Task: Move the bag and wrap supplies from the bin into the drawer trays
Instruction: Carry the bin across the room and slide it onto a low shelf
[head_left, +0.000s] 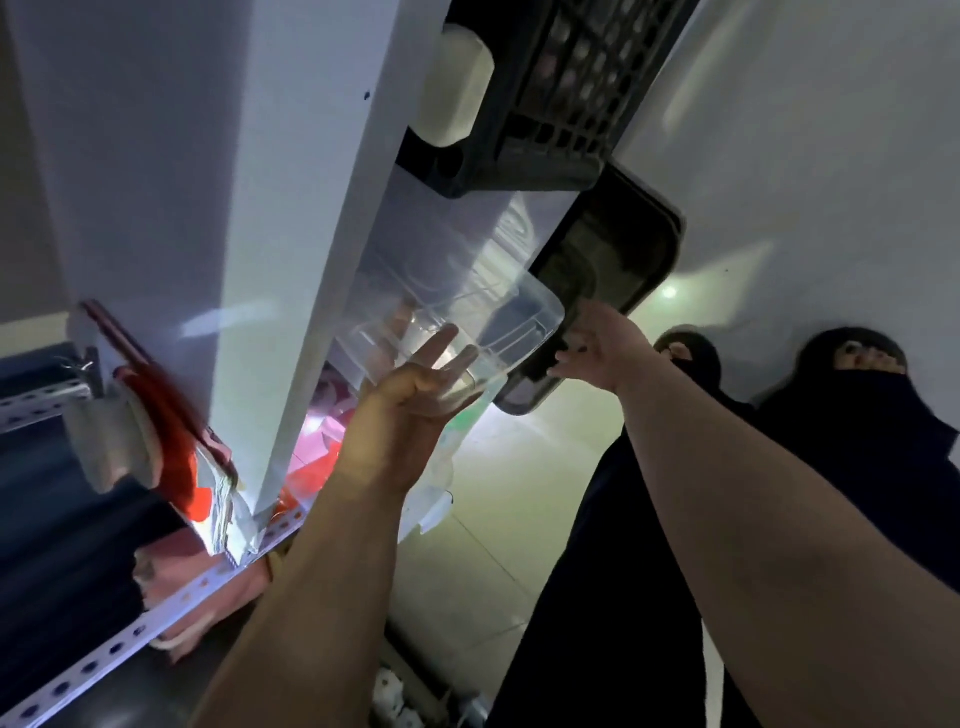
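A clear plastic bin lies beside a tall white cabinet panel; I cannot make out what is inside it. My left hand is pressed flat against the bin's near wall, fingers stretched and apart. My right hand reaches just past the bin's right corner. Its fingers curl at the rim of a dark tray, and I cannot tell whether they grip it. Pink and red items show through under the bin.
A black lattice crate sits beyond the bin, with a cream block beside it. Red and white packets lean on a perforated metal shelf rail at left. My feet stand on the pale floor at right.
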